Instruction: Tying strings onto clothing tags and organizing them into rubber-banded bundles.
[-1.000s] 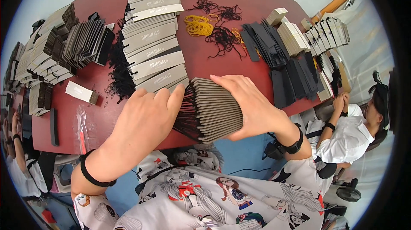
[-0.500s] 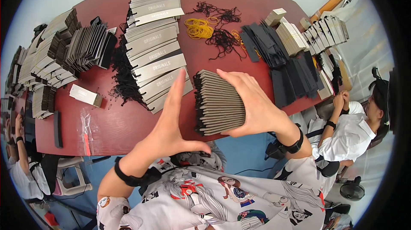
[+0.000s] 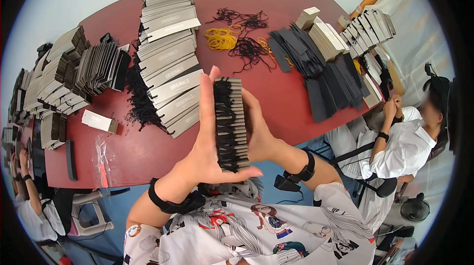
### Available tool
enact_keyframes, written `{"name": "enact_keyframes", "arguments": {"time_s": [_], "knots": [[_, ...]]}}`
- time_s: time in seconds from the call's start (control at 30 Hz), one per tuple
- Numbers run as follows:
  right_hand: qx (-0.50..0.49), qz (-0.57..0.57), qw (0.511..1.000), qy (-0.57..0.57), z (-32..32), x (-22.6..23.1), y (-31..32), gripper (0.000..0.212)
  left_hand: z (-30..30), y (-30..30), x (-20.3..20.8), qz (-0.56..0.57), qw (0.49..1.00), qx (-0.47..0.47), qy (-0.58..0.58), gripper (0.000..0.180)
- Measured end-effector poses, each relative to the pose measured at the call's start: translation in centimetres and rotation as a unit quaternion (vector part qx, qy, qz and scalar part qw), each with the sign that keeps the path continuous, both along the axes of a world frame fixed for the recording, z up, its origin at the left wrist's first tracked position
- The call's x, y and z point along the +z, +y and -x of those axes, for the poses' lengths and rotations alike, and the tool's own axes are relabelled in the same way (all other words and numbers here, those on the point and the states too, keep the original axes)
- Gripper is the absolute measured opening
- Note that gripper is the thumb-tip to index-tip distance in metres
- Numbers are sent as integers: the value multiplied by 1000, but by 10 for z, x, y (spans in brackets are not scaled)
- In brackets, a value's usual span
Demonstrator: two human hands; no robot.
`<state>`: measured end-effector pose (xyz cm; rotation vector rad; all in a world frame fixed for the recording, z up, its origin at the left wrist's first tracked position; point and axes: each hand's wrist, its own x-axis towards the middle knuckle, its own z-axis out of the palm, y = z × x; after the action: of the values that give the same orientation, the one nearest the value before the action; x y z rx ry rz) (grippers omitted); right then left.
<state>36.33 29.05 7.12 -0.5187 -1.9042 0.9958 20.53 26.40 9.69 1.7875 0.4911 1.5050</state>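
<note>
A thick stack of grey card hang tags [image 3: 240, 124] stands between my two hands above the table's near edge. Its end with the black strings [image 3: 225, 127] faces me. Flat along its left side lie the straight fingers of my left hand [image 3: 203, 144], the thumb stretched beneath it. My right hand [image 3: 259, 134] holds the stack from the right and behind, its fingertips partly hidden. Beyond my left hand a long overlapping row of tags [image 3: 170, 57] runs up the table, black strings along its left edge.
Yellow rubber bands [image 3: 220, 39] and loose black strings [image 3: 252, 53] lie at the far middle of the red table [image 3: 266, 94]. Dark card strips [image 3: 333, 85] spread on the right. Tag stacks [image 3: 101, 65] and a small bundle [image 3: 98, 121] sit left. A co-worker [image 3: 402, 136] sits at right.
The stack has turned so its string end faces me, and it has shifted slightly left. My left hand has closed in from apart to rest against it.
</note>
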Motion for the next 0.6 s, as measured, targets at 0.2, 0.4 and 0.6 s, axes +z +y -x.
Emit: {"name": "enact_keyframes", "arguments": {"time_s": [0.2,0.4,0.6], "knots": [[24,73,994,-78,-8,-23,2,119,-1,3,-47,35,990,68,117,150],[9,-60,997,-53,2,-36,8,118,0,-1,-48,46,987,77,130,152],[-2,-66,959,-277,-8,-10,3,109,4,-5,-39,74,971,91,208,150]]}}
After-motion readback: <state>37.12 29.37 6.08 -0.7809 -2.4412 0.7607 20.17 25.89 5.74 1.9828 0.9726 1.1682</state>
